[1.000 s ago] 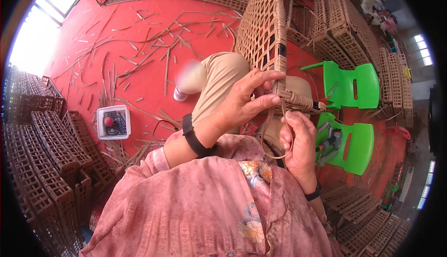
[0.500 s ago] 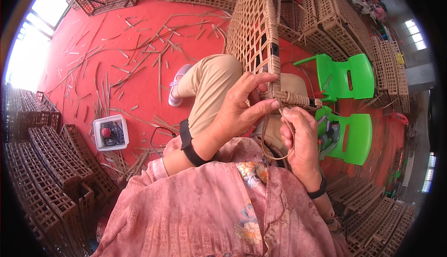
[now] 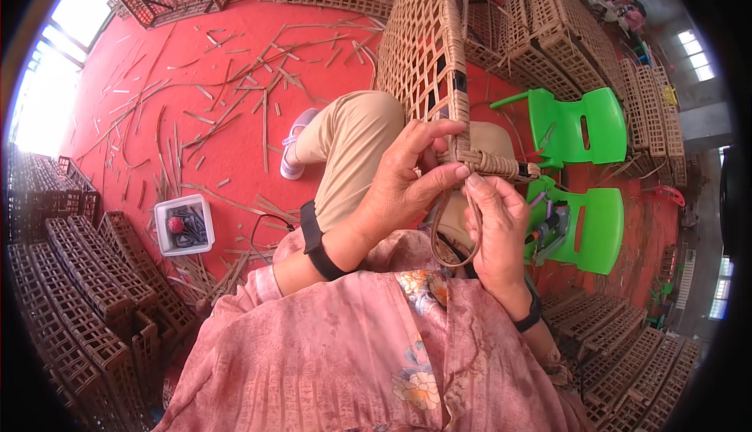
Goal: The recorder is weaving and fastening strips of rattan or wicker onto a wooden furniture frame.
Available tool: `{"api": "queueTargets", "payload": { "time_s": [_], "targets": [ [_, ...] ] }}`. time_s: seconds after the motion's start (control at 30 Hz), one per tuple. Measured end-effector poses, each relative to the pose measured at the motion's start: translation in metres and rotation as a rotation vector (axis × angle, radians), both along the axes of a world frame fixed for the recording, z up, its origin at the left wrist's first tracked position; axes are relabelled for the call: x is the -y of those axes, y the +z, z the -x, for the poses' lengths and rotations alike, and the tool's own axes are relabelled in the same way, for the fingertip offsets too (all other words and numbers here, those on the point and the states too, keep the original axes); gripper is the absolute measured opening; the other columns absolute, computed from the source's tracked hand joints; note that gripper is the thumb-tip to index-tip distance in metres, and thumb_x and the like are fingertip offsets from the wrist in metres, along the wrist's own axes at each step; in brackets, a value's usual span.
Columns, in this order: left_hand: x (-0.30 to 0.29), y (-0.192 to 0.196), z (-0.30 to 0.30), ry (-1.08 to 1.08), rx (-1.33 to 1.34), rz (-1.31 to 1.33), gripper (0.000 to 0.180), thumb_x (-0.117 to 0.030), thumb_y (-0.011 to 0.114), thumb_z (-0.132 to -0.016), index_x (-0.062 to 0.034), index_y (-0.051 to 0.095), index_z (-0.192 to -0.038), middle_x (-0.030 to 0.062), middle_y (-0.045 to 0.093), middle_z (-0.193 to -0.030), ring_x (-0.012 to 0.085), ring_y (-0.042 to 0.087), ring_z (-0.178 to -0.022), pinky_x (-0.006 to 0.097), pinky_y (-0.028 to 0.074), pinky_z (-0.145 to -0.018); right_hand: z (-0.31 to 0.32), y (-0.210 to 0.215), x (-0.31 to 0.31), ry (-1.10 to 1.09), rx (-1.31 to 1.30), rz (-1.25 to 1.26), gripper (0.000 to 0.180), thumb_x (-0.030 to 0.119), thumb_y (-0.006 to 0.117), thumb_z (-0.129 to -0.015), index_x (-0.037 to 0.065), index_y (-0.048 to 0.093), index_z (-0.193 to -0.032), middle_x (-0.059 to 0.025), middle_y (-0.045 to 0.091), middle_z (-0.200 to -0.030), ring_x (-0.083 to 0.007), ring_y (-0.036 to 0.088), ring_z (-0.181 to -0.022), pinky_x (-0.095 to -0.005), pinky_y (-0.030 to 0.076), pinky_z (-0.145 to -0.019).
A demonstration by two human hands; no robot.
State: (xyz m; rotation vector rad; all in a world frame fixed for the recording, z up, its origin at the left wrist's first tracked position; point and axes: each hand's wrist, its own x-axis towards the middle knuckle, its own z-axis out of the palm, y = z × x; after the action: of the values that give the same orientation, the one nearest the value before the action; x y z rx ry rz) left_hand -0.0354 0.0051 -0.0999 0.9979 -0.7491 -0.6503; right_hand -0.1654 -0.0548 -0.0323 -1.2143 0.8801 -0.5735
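Observation:
A woven rattan-like panel (image 3: 417, 48) with an open lattice and a wrapped rim stands upright over my lap, its corner toward me. At that corner my left hand (image 3: 395, 185) is closed, index finger and thumb on the bound edge; its other fingers are partly hidden. My right hand (image 3: 499, 232) pinches a thin brown strip (image 3: 449, 263) just below the corner. The strip hangs in a loop under both hands. The thumbs nearly touch. A thickly wrapped bar (image 3: 495, 164) runs right from the corner, dark frame showing at its end.
Two green plastic chairs (image 3: 578, 128) stand to the right, the nearer one bearing tools (image 3: 551, 228). On the red floor (image 3: 235, 150) lie scattered strip offcuts and a white bin (image 3: 184, 248) with dark pieces and a red ball-like thing. Stacked woven panels (image 3: 86, 275) line both sides.
My right hand has moved slightly left and up, closer to the corner, with the strip in its fingers. The loop has narrowed. My left hand is nearly unmoved.

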Motion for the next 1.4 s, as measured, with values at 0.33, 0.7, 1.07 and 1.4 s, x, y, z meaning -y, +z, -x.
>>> {"api": "queueTargets", "payload": {
  "time_s": [0.33,0.7,1.07,1.4],
  "targets": [
    [-0.004,-0.001,-0.008,-0.064,0.146,-0.022,0.041,-0.006,0.069,-0.090,-0.0046,0.057,-0.130,-0.0020,0.042,-0.097,0.0031,0.048,-0.078,0.017,0.043,-0.065,-0.011,0.000,-0.005,-0.051,0.023,0.062,0.017,0.018,0.062,-0.097,0.003,0.062,-0.087,0.0036,0.054,-0.070,-0.0018,0.041,-0.050,-0.0183,0.030,-0.042],
    [-0.006,0.005,-0.009,0.002,0.191,-0.046,0.036,-0.012,0.070,-0.089,-0.0071,0.061,-0.124,0.0014,0.048,-0.092,0.0075,0.046,-0.073,0.022,0.043,-0.068,-0.004,0.012,-0.004,-0.028,-0.042,-0.060,0.022,0.025,0.065,-0.096,0.004,0.063,-0.089,0.0028,0.054,-0.064,-0.0034,0.044,-0.052,-0.0185,0.032,-0.045],
    [-0.005,0.015,-0.018,-0.021,0.184,-0.077,0.025,-0.010,0.060,-0.096,-0.0045,0.063,-0.120,0.0029,0.051,-0.087,0.0116,0.051,-0.078,0.025,0.044,-0.072,0.005,0.000,-0.004,0.082,-0.077,-0.043,0.022,0.025,0.064,-0.096,0.003,0.064,-0.090,-0.0004,0.061,-0.069,-0.0081,0.056,-0.056,-0.0210,0.040,-0.049],
    [0.008,0.052,-0.036,0.104,0.709,-0.368,0.030,-0.023,0.066,-0.092,-0.0051,0.067,-0.117,0.0067,0.055,-0.075,0.0131,0.057,-0.074,0.028,0.047,-0.067,0.008,0.009,0.004,0.081,-0.059,-0.011,0.037,0.038,0.060,-0.098,0.002,0.067,-0.098,-0.0003,0.063,-0.072,-0.0068,0.057,-0.063,-0.0213,0.043,-0.058]
  ]
}}
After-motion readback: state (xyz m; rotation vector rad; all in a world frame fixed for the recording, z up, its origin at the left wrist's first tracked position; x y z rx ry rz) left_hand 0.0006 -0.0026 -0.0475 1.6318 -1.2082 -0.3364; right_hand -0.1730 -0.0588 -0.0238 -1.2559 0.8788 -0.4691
